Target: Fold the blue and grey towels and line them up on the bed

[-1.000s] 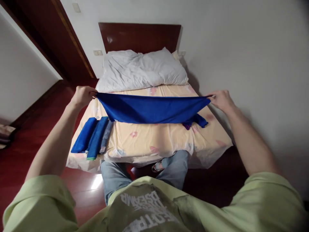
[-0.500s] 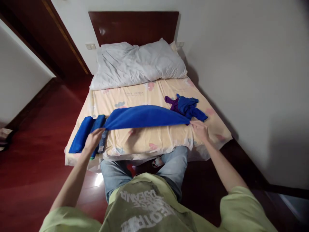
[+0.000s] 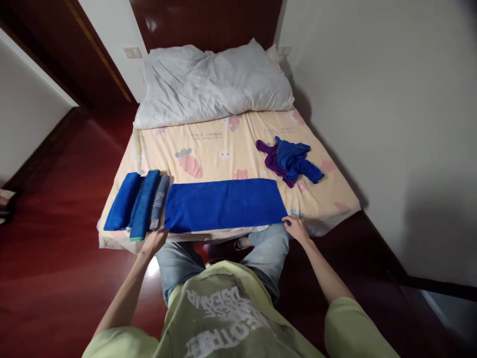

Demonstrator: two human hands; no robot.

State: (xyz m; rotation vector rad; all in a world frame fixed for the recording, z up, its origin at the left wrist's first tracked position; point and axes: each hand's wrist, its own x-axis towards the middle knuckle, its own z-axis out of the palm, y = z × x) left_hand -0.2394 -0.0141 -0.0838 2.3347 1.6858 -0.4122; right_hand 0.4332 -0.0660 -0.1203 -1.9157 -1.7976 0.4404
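Note:
A blue towel (image 3: 225, 205) lies flat as a long rectangle along the near side of the bed. My left hand (image 3: 155, 240) pinches its near left corner, close to the bed's front edge. At the near right corner, my right hand (image 3: 295, 227) grips the cloth between thumb and fingers. Just left of the towel lie several folded cloths side by side: a blue one (image 3: 122, 201), a blue one with green edging (image 3: 144, 206) and a grey-blue one with a white tag (image 3: 159, 201). A crumpled blue cloth (image 3: 294, 156) rests with a purple cloth (image 3: 269, 156) to the right.
The bed (image 3: 219, 144) has a cream sheet with carrot prints. Across its head end lies a white quilt or pillow (image 3: 212, 87), in front of a dark wooden headboard (image 3: 208, 22). A wall (image 3: 380, 124) stands on the right; dark red floor (image 3: 67, 199) extends left.
Both hands have come down and nearer to me, the right one also slightly inward. The blue towel, billowing in the air before, now lies flat on the bed. My view has tilted slightly downward.

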